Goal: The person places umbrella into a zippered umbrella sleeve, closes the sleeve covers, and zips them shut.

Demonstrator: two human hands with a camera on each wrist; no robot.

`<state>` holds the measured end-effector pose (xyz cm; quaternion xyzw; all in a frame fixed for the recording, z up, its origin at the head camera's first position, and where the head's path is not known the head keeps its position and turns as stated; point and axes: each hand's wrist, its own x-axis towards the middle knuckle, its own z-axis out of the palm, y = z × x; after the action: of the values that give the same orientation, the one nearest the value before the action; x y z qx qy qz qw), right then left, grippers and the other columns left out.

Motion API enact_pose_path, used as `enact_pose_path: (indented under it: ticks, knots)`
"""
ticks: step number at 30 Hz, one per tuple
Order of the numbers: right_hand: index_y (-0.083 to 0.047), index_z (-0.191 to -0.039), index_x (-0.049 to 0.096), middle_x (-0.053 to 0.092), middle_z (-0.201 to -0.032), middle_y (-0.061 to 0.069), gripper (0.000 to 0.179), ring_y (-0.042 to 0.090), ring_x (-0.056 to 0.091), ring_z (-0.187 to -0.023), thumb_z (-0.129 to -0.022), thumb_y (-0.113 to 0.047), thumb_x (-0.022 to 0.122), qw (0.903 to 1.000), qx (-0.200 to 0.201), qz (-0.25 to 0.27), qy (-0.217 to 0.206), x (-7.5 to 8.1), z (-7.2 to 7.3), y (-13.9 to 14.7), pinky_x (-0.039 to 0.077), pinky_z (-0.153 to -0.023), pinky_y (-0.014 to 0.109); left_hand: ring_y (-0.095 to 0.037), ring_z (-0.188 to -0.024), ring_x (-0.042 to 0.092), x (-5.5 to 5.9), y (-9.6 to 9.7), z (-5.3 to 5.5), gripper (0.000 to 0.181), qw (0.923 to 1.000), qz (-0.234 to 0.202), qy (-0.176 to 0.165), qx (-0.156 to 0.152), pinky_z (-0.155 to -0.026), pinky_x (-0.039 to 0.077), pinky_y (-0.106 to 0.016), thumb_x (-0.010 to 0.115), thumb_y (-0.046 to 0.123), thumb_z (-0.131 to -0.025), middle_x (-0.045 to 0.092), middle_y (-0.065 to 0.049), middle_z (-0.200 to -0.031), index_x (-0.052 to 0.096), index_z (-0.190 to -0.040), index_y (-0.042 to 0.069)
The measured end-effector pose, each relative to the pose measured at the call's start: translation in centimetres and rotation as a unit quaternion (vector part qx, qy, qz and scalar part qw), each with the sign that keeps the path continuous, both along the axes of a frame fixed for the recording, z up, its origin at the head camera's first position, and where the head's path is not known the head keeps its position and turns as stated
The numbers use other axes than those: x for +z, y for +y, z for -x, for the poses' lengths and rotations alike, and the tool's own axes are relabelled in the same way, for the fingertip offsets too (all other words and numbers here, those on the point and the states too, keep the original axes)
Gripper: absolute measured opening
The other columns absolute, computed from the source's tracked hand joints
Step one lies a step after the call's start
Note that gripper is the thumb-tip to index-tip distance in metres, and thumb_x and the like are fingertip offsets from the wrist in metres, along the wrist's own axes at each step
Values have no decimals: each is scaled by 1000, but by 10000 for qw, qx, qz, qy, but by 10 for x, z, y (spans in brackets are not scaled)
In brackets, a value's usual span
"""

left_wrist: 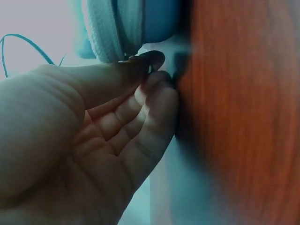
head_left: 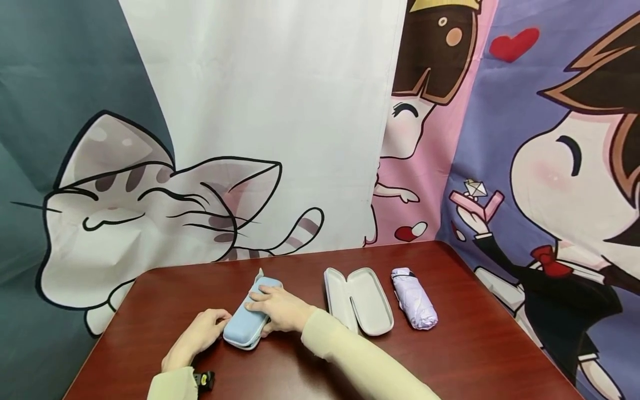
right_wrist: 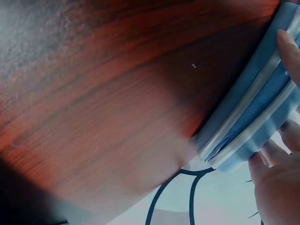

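1. Light-blue zippered case (head_left: 242, 328): on wooden table (head_left: 465, 333), grasped from above by right hand (head_left: 287, 310).
2. At its left edge: left hand (head_left: 197, 335), fingers bent; cannot tell whether pinching.
3. To its right: open pale-grey hard case (head_left: 372, 303), then folded lilac umbrella (head_left: 414, 300).

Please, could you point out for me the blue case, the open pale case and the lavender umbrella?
Blue case (head_left: 244, 322): head view, on its top face.
Open pale case (head_left: 372, 303): head view, inside the half nearer the umbrella.
Lavender umbrella (head_left: 415, 300): head view, middle of its folded body.
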<state>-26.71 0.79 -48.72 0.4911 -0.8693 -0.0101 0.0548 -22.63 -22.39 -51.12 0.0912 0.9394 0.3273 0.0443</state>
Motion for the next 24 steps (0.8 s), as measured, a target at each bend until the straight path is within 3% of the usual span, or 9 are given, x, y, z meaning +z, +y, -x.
enact_pose_path:
  ticks: [11, 24]
  knots:
    - [-25, -139, 56, 48, -146, 0, 74, 23, 38, -137, -73, -46, 82, 9989, -199, 264, -332, -1, 0, 2, 29, -110, 33, -15, -61, 55, -1, -9, -14, 12, 9982, -511, -159, -271, -57, 44, -28, 59, 3, -93, 56, 1, -70, 69, -90, 8]
    - [-27, -133, 62, 57, -136, -5, 70, 22, 50, -123, -69, -49, 83, 9953, -835, 428, 220, 2, -15, -11, 42, -99, 37, -15, -59, 56, 0, -22, -22, 9, 9978, -590, 44, -287, -56, 45, -26, 63, 6, -92, 57, 0, -69, 66, -84, 10]
